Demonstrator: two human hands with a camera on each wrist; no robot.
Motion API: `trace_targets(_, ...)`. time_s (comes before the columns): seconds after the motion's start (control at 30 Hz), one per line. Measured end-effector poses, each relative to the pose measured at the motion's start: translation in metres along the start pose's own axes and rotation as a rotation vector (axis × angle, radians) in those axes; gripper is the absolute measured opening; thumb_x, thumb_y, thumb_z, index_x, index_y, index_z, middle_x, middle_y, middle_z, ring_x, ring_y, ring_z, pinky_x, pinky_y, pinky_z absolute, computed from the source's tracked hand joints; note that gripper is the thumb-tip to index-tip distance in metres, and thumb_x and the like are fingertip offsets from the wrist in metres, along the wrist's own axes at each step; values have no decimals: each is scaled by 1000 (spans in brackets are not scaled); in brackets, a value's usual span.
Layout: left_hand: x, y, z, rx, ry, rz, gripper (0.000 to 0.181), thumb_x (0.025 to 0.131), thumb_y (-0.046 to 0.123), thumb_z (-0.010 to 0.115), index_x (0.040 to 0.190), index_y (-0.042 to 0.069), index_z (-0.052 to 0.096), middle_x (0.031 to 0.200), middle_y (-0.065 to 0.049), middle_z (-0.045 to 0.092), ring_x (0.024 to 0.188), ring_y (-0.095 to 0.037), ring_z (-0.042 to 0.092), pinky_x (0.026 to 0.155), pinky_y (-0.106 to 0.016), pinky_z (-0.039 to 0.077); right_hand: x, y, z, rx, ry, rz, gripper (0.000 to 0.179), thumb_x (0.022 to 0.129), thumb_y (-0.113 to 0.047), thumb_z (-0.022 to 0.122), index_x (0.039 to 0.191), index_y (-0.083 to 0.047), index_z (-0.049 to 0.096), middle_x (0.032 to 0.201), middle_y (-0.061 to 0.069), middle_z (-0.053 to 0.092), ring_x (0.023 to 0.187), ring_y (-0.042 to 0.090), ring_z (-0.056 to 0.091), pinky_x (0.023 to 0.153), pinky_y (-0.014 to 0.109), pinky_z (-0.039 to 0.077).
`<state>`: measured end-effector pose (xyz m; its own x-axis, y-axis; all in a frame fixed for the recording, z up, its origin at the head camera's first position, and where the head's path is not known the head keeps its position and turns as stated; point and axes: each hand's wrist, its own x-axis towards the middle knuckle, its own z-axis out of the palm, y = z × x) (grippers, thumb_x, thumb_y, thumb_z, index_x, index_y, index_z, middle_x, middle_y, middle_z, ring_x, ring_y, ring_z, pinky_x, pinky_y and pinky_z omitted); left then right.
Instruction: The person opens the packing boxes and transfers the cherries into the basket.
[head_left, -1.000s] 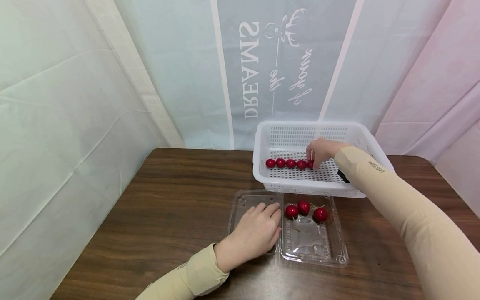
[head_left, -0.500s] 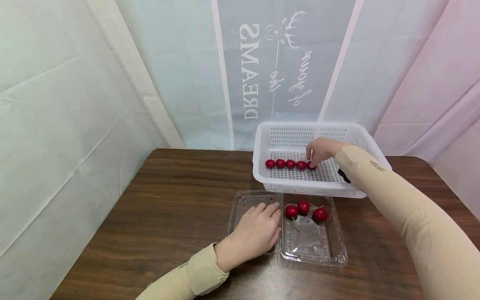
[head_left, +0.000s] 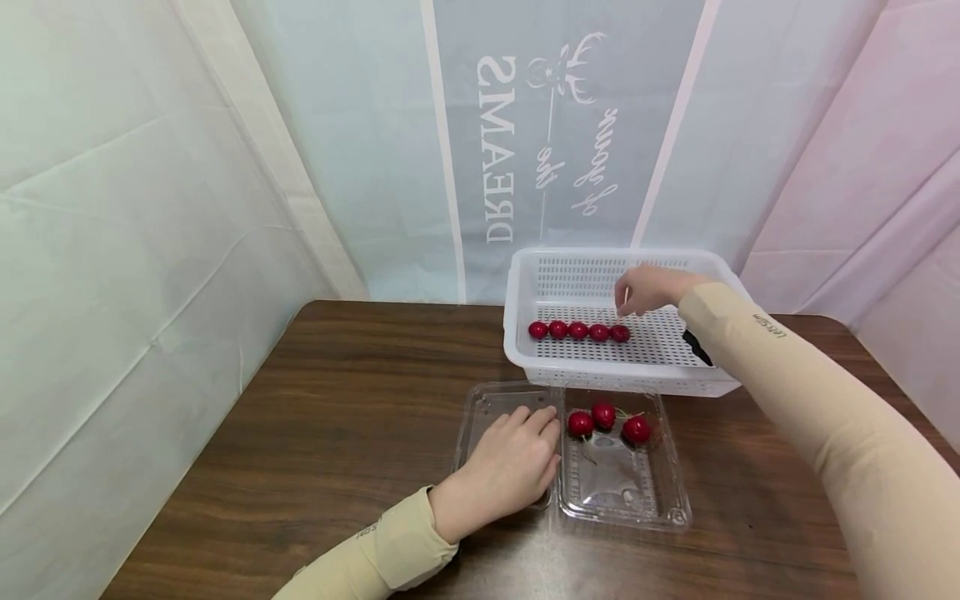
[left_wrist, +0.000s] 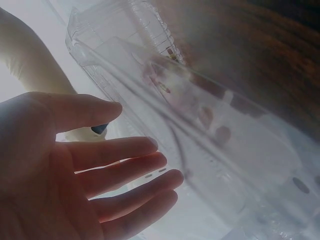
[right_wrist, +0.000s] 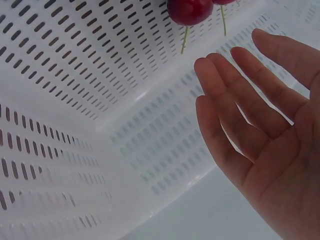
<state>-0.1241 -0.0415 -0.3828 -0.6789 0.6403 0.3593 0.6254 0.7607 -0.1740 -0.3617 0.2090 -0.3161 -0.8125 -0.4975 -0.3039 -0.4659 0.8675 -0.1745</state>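
Note:
Several red cherries lie in a row on the floor of the white slotted basket (head_left: 611, 372), the rightmost cherry (head_left: 619, 333) nearest my right hand (head_left: 651, 289). That hand hovers just above and right of the row, holding nothing. In the right wrist view its fingers are loosely spread below a cherry (right_wrist: 190, 10) with a green stem. My left hand (head_left: 506, 462) rests over the lid half (head_left: 483, 408) of a clear plastic clamshell, fingers relaxed and extended. Three stemmed cherries, one of them a cherry (head_left: 637, 430) at the right, sit in the clamshell's tray half (head_left: 622, 523).
The basket stands at the back of a dark wooden table (head_left: 337, 400), directly behind the clamshell. A pale printed curtain (head_left: 397, 167) hangs behind, with white fabric (head_left: 135, 250) along the left side. Both forearms wear beige sleeves.
My right hand has let go of the rightmost cherry and lifted slightly up and away from it. That cherry stays at the row's end. The left hand has kept its place.

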Motion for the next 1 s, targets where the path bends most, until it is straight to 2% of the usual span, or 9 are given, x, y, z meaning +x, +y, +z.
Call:
trace_targets(0.23,1,1,1,-15,3,1,31,86,31,64,108,9,67,120,-5,64,93,-19,61,70,-30,52,-10,-3,-8,-36,70,-34,12,84,-18,66,88,-7,67,87,7,69,73,16,64,73,39,50)
trace_targets(0.47,1,3,0,-19,0,-4,31,85,30,64,107,9,67,120,-6,64,93,-19,61,71,-30,52,-23,-10,-11,-25,124,-65,8,83,-15,66,86,-9,67,84,4,68,76,17,62,76,41,50)
trace_targets(0.77,0,3,0,-23,-8,-7,30,86,30,63,107,9,67,121,-5,63,94,-19,61,72,-31,52,-38,-17,-14,-28,155,-98,6,84,-15,67,87,-10,67,84,3,69,81,19,63,76,42,50)
trace_targets(1.0,0,3,0,-25,-11,-15,30,85,31,64,107,9,66,121,-5,63,95,-19,60,73,-31,52,-49,-20,-14,-33,178,-153,4,83,-14,67,86,-11,67,82,0,69,78,15,64,75,39,51)
